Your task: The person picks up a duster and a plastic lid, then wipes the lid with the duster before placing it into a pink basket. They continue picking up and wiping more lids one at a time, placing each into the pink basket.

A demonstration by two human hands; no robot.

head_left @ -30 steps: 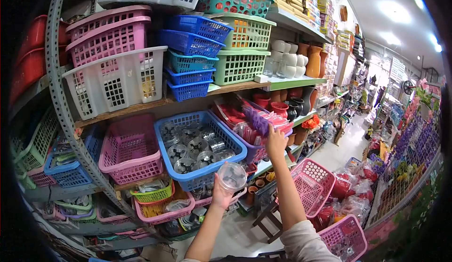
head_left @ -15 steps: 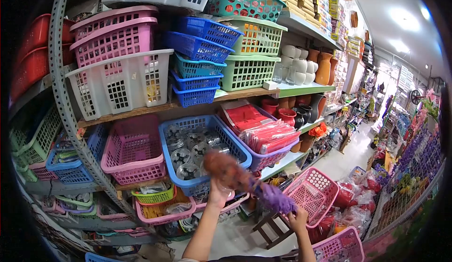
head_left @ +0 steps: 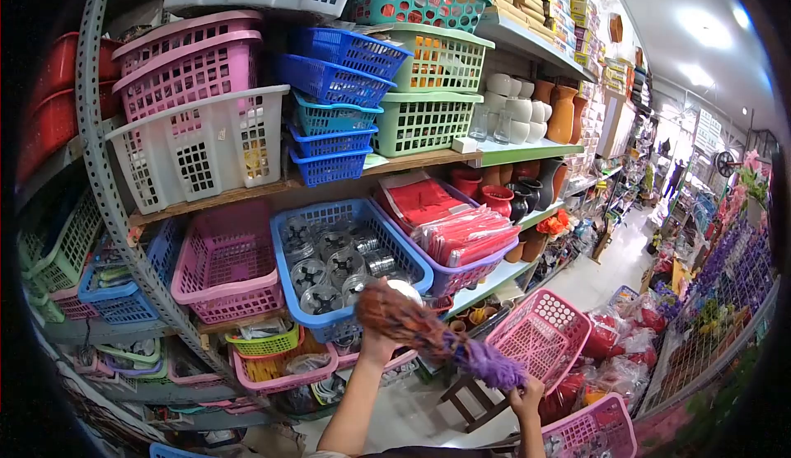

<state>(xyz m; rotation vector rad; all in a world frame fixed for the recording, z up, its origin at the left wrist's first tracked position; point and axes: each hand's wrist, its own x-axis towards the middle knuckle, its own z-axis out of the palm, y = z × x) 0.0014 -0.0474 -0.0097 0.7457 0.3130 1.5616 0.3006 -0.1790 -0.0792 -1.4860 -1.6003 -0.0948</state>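
A long, shaggy bundle point(head_left: 437, 334), reddish brown at one end and purple at the other, stretches between both hands. My left hand point(head_left: 377, 341) grips it from below near the brown end, its fingers mostly hidden behind the bundle. At the purple end, my right hand point(head_left: 526, 394) pinches the tip. Just behind the brown end, a round, shiny white item point(head_left: 405, 290) shows in part; whether my left hand holds it is unclear. Beyond the bundle, a blue basket point(head_left: 284, 293) holds several clear round plastic items.
Shelves of stacked baskets fill the left side, with a pink basket point(head_left: 227, 293) beside the metal post point(head_left: 115, 161). Red packets point(head_left: 465, 236) lie in a purple basket. Another pink basket point(head_left: 540, 334) and a dark stool point(head_left: 470, 404) stand below. A distant person point(head_left: 676, 178) is in the aisle.
The bundle has shifted slightly down and right and looks less blurred. The round white item now shows behind it. The camera view has shifted a little, and the distant person has become visible.
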